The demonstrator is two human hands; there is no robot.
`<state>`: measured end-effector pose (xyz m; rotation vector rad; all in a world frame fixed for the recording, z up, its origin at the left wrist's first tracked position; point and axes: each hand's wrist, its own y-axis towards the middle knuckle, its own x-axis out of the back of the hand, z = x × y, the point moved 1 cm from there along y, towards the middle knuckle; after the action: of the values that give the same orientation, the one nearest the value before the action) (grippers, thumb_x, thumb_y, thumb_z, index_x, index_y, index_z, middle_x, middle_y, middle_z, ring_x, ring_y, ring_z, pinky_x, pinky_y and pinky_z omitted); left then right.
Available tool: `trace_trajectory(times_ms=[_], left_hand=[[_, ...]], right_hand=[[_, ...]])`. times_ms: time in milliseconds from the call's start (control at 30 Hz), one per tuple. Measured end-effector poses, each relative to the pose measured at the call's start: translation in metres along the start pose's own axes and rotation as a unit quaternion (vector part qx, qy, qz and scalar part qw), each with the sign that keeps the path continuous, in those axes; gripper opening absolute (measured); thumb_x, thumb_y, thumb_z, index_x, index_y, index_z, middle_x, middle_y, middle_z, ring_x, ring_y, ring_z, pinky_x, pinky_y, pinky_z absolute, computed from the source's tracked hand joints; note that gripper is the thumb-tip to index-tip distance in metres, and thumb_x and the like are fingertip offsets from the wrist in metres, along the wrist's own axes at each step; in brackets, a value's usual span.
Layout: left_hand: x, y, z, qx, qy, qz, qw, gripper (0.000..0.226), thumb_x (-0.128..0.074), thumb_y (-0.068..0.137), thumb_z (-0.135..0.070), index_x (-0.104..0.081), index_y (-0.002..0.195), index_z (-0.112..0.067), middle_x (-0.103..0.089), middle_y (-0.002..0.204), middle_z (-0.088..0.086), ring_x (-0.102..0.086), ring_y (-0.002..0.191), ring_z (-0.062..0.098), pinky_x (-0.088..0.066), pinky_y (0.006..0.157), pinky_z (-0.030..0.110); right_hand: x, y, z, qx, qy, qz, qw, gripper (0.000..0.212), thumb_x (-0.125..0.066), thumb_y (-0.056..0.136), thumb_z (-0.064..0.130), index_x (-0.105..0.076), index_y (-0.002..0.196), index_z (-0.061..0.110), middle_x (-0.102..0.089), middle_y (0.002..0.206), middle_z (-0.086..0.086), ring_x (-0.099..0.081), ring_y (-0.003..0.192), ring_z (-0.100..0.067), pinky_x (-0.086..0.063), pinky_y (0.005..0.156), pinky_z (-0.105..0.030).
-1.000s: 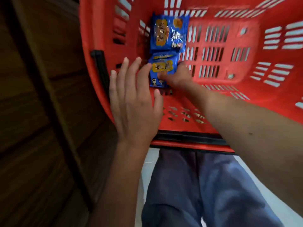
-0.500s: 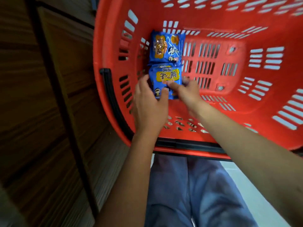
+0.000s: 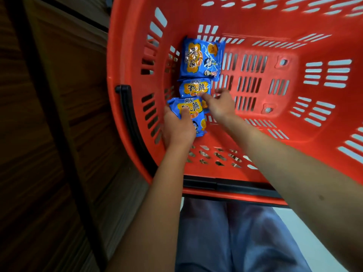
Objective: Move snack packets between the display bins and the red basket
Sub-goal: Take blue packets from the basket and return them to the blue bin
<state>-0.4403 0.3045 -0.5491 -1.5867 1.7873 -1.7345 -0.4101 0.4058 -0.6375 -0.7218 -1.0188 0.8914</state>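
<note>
Three packets: blue snack packets are lying in a row along the left side of the red basket's (image 3: 125, 55) floor. These are the far packet (image 3: 202, 57), the middle packet (image 3: 193, 88) and the near packet (image 3: 189, 109), each touching the next.
Left hand (image 3: 177, 130): it is gripping the near packet, with the thumb pressing on the printed face and the fingers curling round the left edge.
Right hand (image 3: 220, 106): it is pinching the middle packet's near right corner, forefinger on top.
Display bins: none are showing in this view.
Slipping risk: both grips are catching only edges of glossy film, so a quick lift is likely to let a packet slide free.
Dragging risk: the packets are overlapping, so raising one is likely to tug its neighbour askew or against the slotted wall.
</note>
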Motion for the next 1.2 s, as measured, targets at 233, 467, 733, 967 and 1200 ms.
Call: trace_trajectory(times_ms=[233,467,733,967,1200], left_hand=[[-0.002,0.001,0.0,-0.024,0.078,-0.061,0.995,0.045,-0.045,0.098,-0.028,-0.037,0.138,-0.008,-0.049,0.139,0.011,-0.046,0.126,0.03,-0.028,0.091,0.029],[0.0,-0.008,-0.004,-0.04,0.07,-0.093,0.992,0.039,-0.044,0.098,-0.021,-0.038,0.134,-0.009,-0.058,0.128,0.016,-0.052,0.116,0.035,-0.027,0.081,0.03],[-0.005,-0.001,-0.009,0.04,-0.134,0.029,0.99,0.049,-0.045,0.098,-0.021,-0.035,0.142,-0.004,-0.045,0.143,0.015,-0.042,0.132,0.028,-0.03,0.111,0.038],[-0.005,-0.004,-0.009,0.036,-0.253,0.052,0.965,0.049,-0.073,0.077,-0.001,-0.052,0.122,-0.001,-0.066,0.114,0.02,-0.066,0.101,0.032,-0.054,0.089,0.044],[-0.009,0.004,-0.002,0.118,-0.283,0.058,0.95,0.041,-0.073,0.077,-0.009,-0.061,0.116,-0.008,-0.071,0.106,0.012,-0.07,0.088,0.024,-0.058,0.073,0.034]], right_hand=[[-0.02,0.025,-0.002,0.048,-0.083,-0.021,0.995,0.058,-0.08,0.066,0.035,-0.056,0.11,0.007,-0.064,0.112,-0.01,-0.06,0.104,-0.028,-0.049,0.087,-0.037],[0.011,-0.005,-0.009,0.074,-0.06,-0.035,0.995,0.026,-0.073,0.077,0.023,-0.064,0.098,0.01,-0.068,0.095,-0.005,-0.063,0.09,-0.021,-0.049,0.085,-0.036],[0.045,-0.054,0.007,0.014,0.225,0.16,0.961,0.014,-0.051,0.088,-0.002,-0.064,0.089,0.002,-0.068,0.058,0.009,-0.062,0.054,-0.003,-0.051,0.059,-0.018],[0.026,-0.049,0.029,0.007,0.194,0.158,0.968,0.017,-0.049,0.092,0.013,-0.061,0.082,0.009,-0.065,0.08,-0.009,-0.061,0.067,-0.01,-0.047,0.064,-0.023],[0.005,0.043,0.058,0.001,0.064,-0.043,0.997,0.088,-0.081,0.062,0.046,-0.04,0.128,0.003,-0.053,0.128,-0.013,-0.053,0.117,-0.029,-0.045,0.098,-0.043]])
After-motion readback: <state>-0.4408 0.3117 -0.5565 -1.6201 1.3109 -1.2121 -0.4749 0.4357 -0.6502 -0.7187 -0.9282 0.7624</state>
